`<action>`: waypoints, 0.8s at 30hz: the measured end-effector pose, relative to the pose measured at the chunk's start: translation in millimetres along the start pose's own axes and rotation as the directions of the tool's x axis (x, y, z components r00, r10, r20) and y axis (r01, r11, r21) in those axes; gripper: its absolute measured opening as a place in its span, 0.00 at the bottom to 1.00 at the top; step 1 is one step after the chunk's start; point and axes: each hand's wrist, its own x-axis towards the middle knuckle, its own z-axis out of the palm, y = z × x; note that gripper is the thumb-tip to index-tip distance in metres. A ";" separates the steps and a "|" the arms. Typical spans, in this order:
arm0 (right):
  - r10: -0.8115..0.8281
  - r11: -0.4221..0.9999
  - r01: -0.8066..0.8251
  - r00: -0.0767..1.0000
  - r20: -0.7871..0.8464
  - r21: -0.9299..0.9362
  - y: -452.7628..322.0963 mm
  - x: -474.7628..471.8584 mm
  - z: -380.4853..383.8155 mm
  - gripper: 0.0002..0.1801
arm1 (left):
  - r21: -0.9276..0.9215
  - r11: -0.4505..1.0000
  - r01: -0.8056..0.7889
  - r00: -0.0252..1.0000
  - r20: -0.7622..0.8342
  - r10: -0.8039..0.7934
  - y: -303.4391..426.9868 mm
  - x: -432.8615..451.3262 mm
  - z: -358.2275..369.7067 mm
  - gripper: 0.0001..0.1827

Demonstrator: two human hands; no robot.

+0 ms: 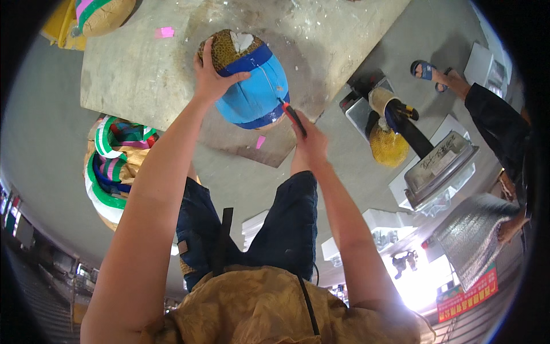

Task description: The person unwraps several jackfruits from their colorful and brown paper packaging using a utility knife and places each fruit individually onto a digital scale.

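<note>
A jackfruit [224,46] in a sleeve of light and dark blue wrapping [249,99] lies on a worn board tabletop [142,81]. Its spiky brown rind shows at the far end, with a white patch on it. My left hand [215,79] grips the fruit from the left, with fingers on the rind and thumb on the blue wrapping. In my right hand [311,144] is a slim cutting tool with a red and black handle [295,118]. The tool's tip meets the wrapping at its right side, near the lower dark blue band; a pale line runs up the wrapping from there.
Another wrapped jackfruit [103,19] sits at the top left. Pink scraps [165,32] lie on the board. Striped wrappings fill a container [96,200] at left. On the right are a yellow jackfruit piece [389,146], a lidded box bearing writing [442,165] and a person's sandalled foot [425,70].
</note>
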 end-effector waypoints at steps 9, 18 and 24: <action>0.460 0.886 -0.452 0.883 0.086 -0.100 51.4 -127.1 56.7 0.22 | 0.436 0.408 -0.802 0.596 0.630 0.497 51.6 -27.8 18.4 0.51; 0.340 0.892 -0.283 0.934 -0.111 0.353 -1.1 -82.3 -15.7 0.18 | 0.352 -0.091 -0.931 0.326 0.919 0.220 57.0 -19.7 39.8 0.51; 0.412 0.845 -0.326 0.902 -0.127 0.423 4.7 -59.3 -22.9 0.18 | 0.298 -0.163 -0.941 0.244 0.926 0.288 43.2 -23.7 40.7 0.31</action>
